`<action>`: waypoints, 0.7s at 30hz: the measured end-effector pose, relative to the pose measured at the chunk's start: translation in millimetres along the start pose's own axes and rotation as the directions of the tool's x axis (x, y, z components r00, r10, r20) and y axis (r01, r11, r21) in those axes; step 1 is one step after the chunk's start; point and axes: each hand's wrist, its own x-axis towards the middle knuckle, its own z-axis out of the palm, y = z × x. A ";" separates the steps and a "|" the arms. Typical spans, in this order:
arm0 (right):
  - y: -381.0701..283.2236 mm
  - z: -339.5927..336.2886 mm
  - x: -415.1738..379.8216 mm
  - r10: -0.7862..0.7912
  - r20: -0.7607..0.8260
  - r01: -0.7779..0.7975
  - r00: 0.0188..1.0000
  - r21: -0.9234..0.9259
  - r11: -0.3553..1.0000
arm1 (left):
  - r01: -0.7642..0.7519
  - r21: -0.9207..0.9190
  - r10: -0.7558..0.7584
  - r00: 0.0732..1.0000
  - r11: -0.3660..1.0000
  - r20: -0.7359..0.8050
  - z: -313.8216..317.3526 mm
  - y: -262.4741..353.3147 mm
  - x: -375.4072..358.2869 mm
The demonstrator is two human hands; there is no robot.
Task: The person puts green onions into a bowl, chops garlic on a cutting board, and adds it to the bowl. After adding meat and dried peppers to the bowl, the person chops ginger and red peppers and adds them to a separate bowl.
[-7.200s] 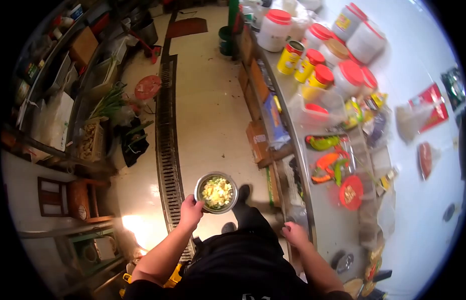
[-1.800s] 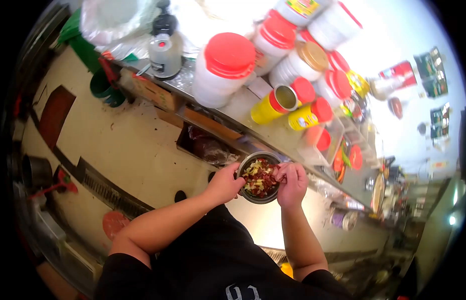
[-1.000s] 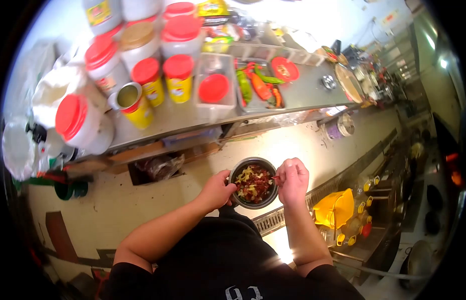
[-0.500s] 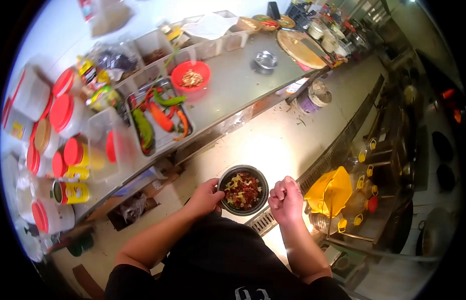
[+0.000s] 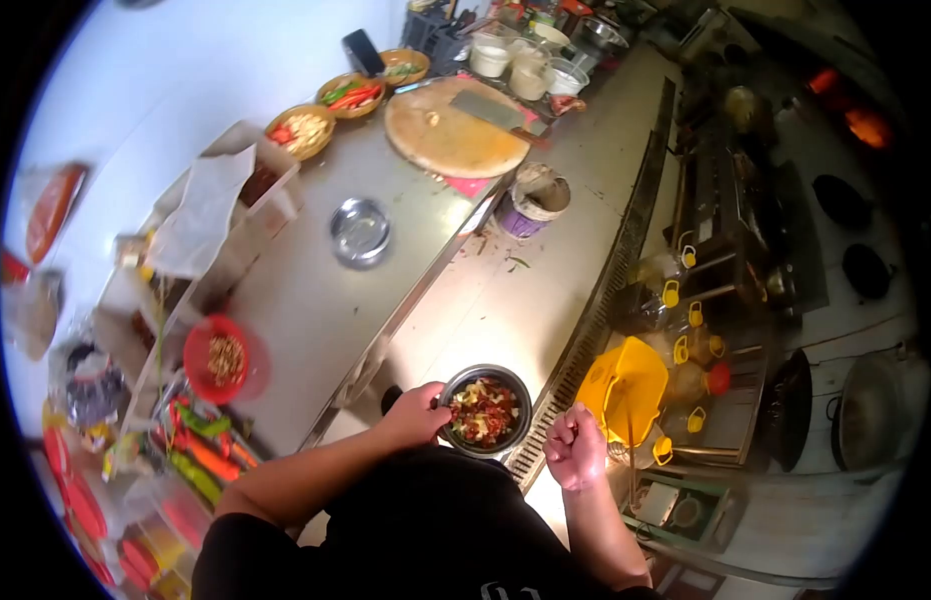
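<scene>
My left hand [image 5: 421,414] grips the rim of a round metal bowl [image 5: 526,408], thumb over the edge, in front of my body. Chopped red and pale yellow pieces [image 5: 485,412] fill the bowl. To the right of the bowl, not touching it, my right hand [image 5: 575,450] is raised with its fingers curled together; whether anything small is inside them cannot be made out. A yellow bucket [image 5: 625,385] stands just beyond my right hand.
Along the steel counter [image 5: 315,290] at the left are a glass bowl [image 5: 360,232], a red bowl [image 5: 217,360], a chopping board [image 5: 450,130] with a cleaver [image 5: 485,108], and peppers [image 5: 200,440]. A bin [image 5: 533,200] stands beside it. Oil bottles [image 5: 685,340] are at the right.
The view has turned and moved along the counter, so the chopping board appears nearer and the peppers lower left. The bowl stays in my left hand; my right hand remains curled beside it.
</scene>
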 end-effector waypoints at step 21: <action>-305.2 52.5 367.7 0.291 0.202 -0.282 0.935 -0.074 0.957 | -0.084 -0.502 -0.173 0.880 0.861 -0.443 -44.8 160.4 378.4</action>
